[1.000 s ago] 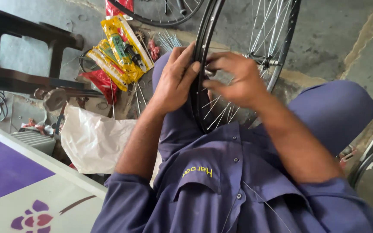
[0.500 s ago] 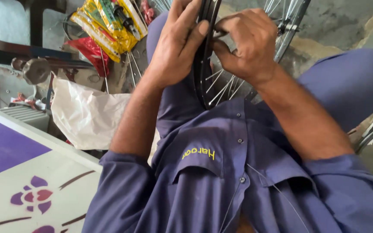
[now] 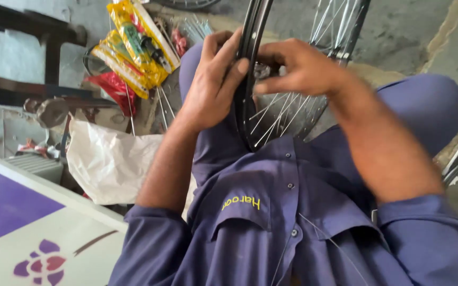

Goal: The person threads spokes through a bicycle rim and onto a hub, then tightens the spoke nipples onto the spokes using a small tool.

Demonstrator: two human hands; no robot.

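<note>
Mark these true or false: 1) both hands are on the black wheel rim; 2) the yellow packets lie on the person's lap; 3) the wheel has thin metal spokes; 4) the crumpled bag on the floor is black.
1) True: the left hand and right hand both grip the black metal bicycle wheel rim.
2) False: the yellow plastic packets lie on the floor.
3) True: thin metal spokes show.
4) False: the crumpled plastic bag is white.

Yellow packets (image 3: pixel 133 45) with red and green print lie on the floor, upper left. A red packet (image 3: pixel 113 87) sits just below them, and a crumpled white bag (image 3: pixel 109 161) lies nearer
</note>
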